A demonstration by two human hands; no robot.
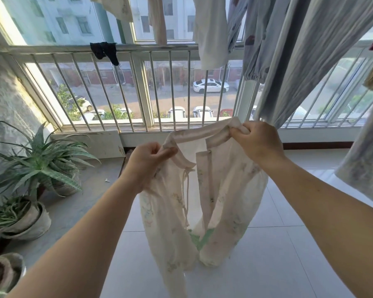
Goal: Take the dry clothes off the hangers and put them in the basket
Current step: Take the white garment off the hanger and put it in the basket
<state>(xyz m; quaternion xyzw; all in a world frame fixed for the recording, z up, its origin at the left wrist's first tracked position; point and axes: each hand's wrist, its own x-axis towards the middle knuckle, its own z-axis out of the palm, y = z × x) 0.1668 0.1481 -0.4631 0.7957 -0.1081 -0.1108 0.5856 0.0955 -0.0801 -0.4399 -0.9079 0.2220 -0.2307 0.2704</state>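
A sheer cream blouse (228, 194) with a faint floral print hangs in front of me, off any hanger, open down the front. My left hand (145, 162) pinches the left end of its collar band. My right hand (256, 140) grips the right end of the band. The hem trails down to the tiled floor, where a bit of green (199, 238) shows through the fabric; I cannot tell what it is. More clothes hang overhead: a white garment (211, 33), grey-blue trousers (289, 50) and a pale striped piece (157, 18).
Potted aloe plants (37, 164) stand along the left wall. A barred railing (138, 82) and windows close off the front, with a dark sock (105, 50) draped over the rail. Pale floral cloth (366, 160) hangs at the right. White floor tiles (278, 254) stretch below.
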